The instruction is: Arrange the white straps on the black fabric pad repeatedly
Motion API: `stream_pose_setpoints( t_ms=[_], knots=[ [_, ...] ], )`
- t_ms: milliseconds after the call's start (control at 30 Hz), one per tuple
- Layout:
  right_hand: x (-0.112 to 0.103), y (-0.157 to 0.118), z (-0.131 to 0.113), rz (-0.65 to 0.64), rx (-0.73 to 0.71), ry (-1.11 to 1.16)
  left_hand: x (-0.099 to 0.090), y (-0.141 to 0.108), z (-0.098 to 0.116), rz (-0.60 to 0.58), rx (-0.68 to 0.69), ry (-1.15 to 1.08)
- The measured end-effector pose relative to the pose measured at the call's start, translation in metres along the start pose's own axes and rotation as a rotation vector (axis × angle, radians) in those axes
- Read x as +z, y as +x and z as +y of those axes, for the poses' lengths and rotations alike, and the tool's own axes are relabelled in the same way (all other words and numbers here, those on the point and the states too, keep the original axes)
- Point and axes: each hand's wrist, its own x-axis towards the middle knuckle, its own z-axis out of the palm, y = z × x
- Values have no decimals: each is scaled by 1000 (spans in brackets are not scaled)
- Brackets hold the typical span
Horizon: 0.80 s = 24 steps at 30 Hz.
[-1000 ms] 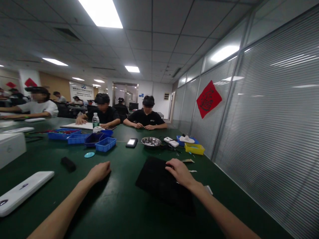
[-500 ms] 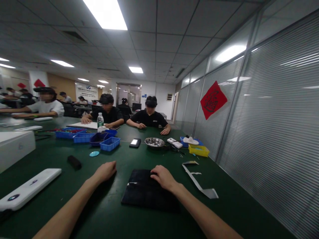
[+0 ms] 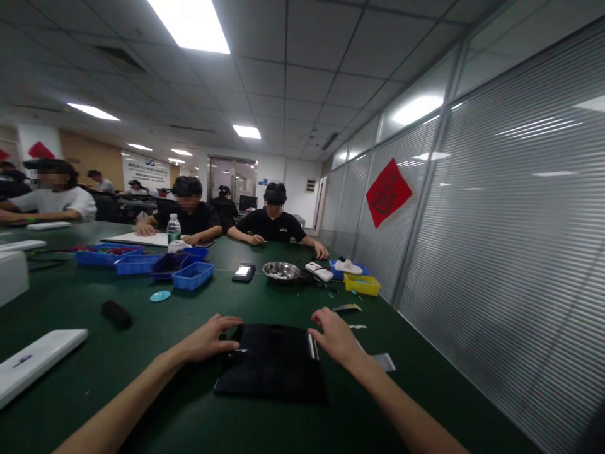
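A black, glossy, flat folded sheet or pouch [image 3: 271, 372] lies on the green table in front of me; its exact kind is unclear. My left hand [image 3: 215, 337] has its upper left corner between thumb and outstretched fingers. At the upper right edge, my right hand [image 3: 333, 337] grips with bent fingers and thumb, beside a bright glint. The upper part bulges slightly between both hands. Beyond my right hand lie a pale cut strip [image 3: 384, 362] and a small scrap [image 3: 348, 308], the strip partly hidden by that hand.
A white device [image 3: 40, 362] and a black block [image 3: 116, 314] lie left. Farther off are a light-blue disc [image 3: 160, 296], blue trays [image 3: 193, 277], a phone [image 3: 244, 272], a metal bowl [image 3: 282, 272] and a yellow tray [image 3: 362, 285]. Several people sit opposite; a glass partition stands right.
My left hand has moved right and opened out onto the black sheet's left corner. My right hand has shifted from its top to its right edge. The view has turned slightly right.
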Motion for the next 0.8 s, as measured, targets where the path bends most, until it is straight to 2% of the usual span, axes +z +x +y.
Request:
stream_pose_setpoints(
  t_ms=[133, 233, 333, 533, 600, 700, 800],
  knots=[
    [-24, -39, 41, 6, 198, -125, 4, 2, 3, -58, -45, -41],
    [-30, -61, 62, -43, 289, -175, 5, 4, 1, -58, -27, -26],
    [-30, -71, 70, -86, 323, -186, 6, 6, -1, -57, -5, 4],
    [-31, -72, 70, -96, 310, -157, 7, 7, -2, -68, 6, 31],
    [-35, -73, 71, -53, 295, -148, 6, 6, 0, -68, 16, 28],
    [-42, -73, 70, 115, 252, -78, 4, 4, 4, -59, 30, 22],
    [-47, -70, 66, 300, 256, 169, 4, 3, 4, -40, 29, 6]
  ],
)
